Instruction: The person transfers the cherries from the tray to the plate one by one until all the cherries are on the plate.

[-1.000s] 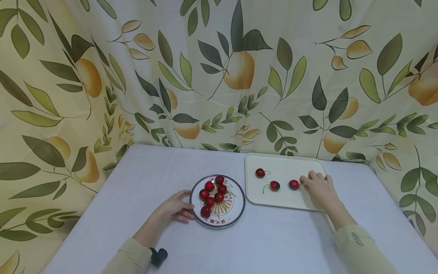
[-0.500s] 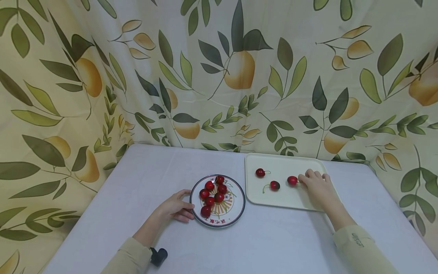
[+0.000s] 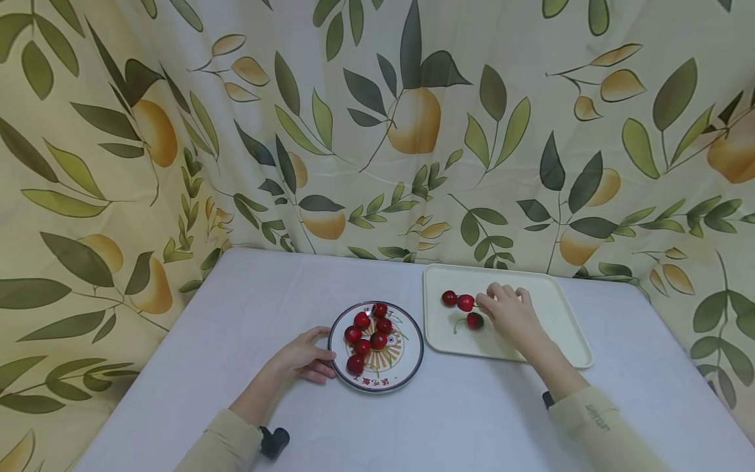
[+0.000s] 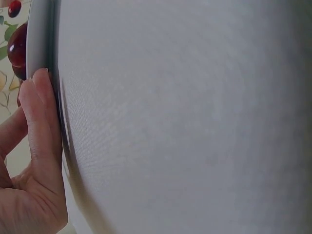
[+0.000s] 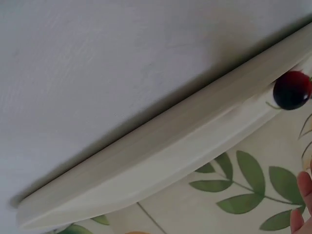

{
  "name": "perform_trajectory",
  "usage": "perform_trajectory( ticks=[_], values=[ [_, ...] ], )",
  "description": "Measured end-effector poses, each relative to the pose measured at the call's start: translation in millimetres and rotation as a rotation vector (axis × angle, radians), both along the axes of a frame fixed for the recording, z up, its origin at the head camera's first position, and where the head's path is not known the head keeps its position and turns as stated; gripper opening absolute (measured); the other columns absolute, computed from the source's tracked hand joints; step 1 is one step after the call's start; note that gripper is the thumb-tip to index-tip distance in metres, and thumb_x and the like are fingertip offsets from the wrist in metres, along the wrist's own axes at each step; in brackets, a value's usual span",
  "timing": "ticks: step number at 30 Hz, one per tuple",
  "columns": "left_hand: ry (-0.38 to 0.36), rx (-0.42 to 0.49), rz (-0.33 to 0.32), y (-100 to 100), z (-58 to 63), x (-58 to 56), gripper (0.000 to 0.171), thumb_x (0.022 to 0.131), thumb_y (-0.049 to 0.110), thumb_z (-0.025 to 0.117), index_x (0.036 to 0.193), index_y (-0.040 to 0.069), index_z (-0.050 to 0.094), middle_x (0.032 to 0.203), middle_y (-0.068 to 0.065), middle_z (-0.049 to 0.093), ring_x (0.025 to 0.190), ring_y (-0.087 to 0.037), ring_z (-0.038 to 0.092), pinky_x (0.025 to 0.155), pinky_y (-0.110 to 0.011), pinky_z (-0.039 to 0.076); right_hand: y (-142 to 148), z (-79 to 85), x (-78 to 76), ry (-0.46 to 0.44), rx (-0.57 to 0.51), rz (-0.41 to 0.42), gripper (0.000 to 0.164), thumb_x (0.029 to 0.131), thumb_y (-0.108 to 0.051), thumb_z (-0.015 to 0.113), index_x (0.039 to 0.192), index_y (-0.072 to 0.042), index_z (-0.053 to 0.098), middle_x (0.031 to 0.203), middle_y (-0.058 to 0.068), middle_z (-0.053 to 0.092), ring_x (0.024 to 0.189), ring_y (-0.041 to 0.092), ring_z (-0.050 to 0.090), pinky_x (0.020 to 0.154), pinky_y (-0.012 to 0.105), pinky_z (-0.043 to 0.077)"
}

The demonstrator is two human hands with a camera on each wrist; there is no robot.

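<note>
In the head view my right hand (image 3: 510, 314) pinches the stem of a red cherry (image 3: 465, 302) above the pale rectangular tray (image 3: 554, 328). A second cherry (image 3: 449, 298) is just left of it; a darker cherry (image 3: 474, 320) with a green stem lies nearer me. Fingertips (image 5: 306, 192) of that hand show at the right edge of the right wrist view. My left hand (image 3: 303, 357) touches the left rim of a round plate (image 3: 407, 364), which bears several cherries. The left wrist view has straight fingers (image 4: 41, 122) against the plate's outer side.
A white cloth (image 3: 377, 426) covers the table. Behind it hangs a curtain (image 3: 377, 196) printed with leaves and fruit. The plate stands just left of the tray. A black device (image 3: 274, 443) is at my left wrist.
My right hand has moved left over the tray, bringing the cherry by its stem close to the other two cherries. The left hand and plate stay in place.
</note>
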State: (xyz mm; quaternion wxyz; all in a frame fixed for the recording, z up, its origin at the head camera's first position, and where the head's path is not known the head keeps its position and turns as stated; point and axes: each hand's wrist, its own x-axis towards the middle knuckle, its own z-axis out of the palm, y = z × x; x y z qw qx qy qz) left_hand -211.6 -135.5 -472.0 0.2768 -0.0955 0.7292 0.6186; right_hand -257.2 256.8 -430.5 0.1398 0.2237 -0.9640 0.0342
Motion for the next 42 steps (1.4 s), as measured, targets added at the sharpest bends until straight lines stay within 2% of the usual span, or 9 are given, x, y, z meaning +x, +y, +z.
perform_trajectory(
  ticks=[8, 14, 24, 32, 42],
  values=[
    [-0.008, -0.007, 0.007, 0, 0.2, -0.4, 0.060, 0.087, 0.003, 0.057, 0.140, 0.012, 0.029, 0.070, -0.012, 0.064, 0.057, -0.017, 0.065, 0.055, -0.034, 0.058, -38, -5.8, 8.1, 0.076, -0.001, 0.134, 0.017, 0.079, -0.010, 0.070, 0.086, -0.016, 0.057, 0.087, 0.005, 0.048, 0.084, 0.027, 0.049, 0.080, 0.052, 0.038],
    [-0.005, -0.014, 0.009, 1, -0.5, -0.2, 0.059, 0.087, 0.003, 0.057, 0.139, 0.012, 0.031, 0.069, -0.012, 0.064, 0.056, -0.017, 0.064, 0.054, -0.034, 0.058, -64, -8.6, 14.2, 0.067, 0.011, 0.179, 0.016, 0.079, -0.012, 0.070, 0.089, -0.019, 0.059, 0.090, 0.005, 0.051, 0.089, 0.026, 0.050, 0.083, 0.052, 0.041],
    [-0.015, -0.026, 0.015, 1, -2.3, -1.4, 0.060, 0.087, 0.003, 0.057, 0.140, 0.012, 0.030, 0.071, -0.012, 0.064, 0.057, -0.017, 0.065, 0.056, -0.034, 0.058, -92, -20.2, 22.1, 0.060, 0.034, 0.274, 0.014, 0.080, -0.016, 0.069, 0.091, -0.021, 0.062, 0.090, 0.003, 0.051, 0.085, 0.021, 0.049, 0.083, 0.049, 0.043],
    [-0.010, -0.032, 0.016, 1, -2.0, -1.1, 0.060, 0.087, 0.003, 0.057, 0.140, 0.013, 0.030, 0.072, -0.013, 0.065, 0.057, -0.018, 0.065, 0.056, -0.033, 0.058, -102, -25.9, 22.3, -0.014, 0.076, 0.292, 0.007, 0.084, -0.019, 0.064, 0.091, -0.021, 0.063, 0.093, 0.002, 0.050, 0.090, 0.022, 0.049, 0.088, 0.051, 0.041],
    [-0.011, -0.015, 0.006, -1, -3.5, -1.8, 0.061, 0.087, 0.002, 0.057, 0.140, 0.012, 0.029, 0.072, -0.013, 0.064, 0.058, -0.018, 0.065, 0.056, -0.034, 0.058, -103, -27.4, 23.6, -0.011, 0.097, 0.294, 0.007, 0.084, -0.017, 0.063, 0.090, -0.022, 0.063, 0.089, 0.000, 0.047, 0.087, 0.020, 0.046, 0.084, 0.047, 0.040]
  ],
)
